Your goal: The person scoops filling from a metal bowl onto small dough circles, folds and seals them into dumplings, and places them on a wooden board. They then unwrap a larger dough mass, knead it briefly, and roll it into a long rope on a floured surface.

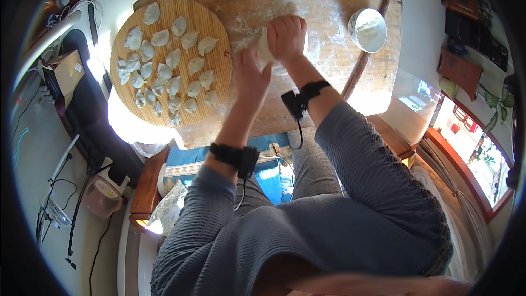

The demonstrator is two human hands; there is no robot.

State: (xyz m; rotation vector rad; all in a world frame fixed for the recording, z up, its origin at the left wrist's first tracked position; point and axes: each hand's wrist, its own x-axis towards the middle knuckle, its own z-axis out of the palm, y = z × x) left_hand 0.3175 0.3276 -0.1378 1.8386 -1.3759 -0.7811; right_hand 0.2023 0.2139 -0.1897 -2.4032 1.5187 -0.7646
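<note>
My right hand (287,38), its fingers curled, presses on a lump of pale dough (267,47) over the floured wooden board (250,4). Close to the left side of that dough is my left hand (251,72), slightly blurred, with fingers spread apart and nothing seen in its grasp. More white material shows behind my right wrist, largely covered, so its shape cannot be told. Left of my hands, a round slatted bamboo tray (223,86) bears many folded dumplings (173,58).
At the board's right, a white bowl of flour (367,30) stands by a long dark wooden rolling pin (355,75). A clear plastic bag (150,148) hangs near the lower left edge. A patterned cushion (168,203) lies below, and both wrists wear black devices with cables.
</note>
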